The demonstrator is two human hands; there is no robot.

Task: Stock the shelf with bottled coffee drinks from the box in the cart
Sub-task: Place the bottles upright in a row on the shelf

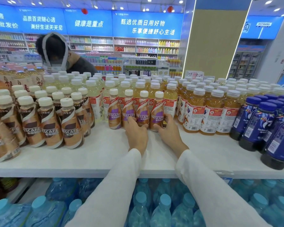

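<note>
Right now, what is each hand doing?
Left hand: grips the third purple-labelled plastic coffee bottle.
Right hand: grips the rightmost purple-labelled plastic coffee bottle.

On the flat white shelf top (88,154), four purple-labelled plastic coffee bottles (115,115) stand side by side in a row near the middle, set back from the front edge. The left hand (136,135) holds the base of the third bottle from the left. The right hand (168,131) holds the fourth, its fingers (170,117) round the bottle's right side. Brown-labelled plastic coffee bottles (51,126) stand in rows to the left, and pale yellow drink bottles (95,95) stand directly behind. Orange-filled tea bottles (210,115) are to the right, with dark blue-capped bottles (259,125) beyond them at the right end. Blue plastic water bottles (161,210) fill the level under the shelf.
</note>
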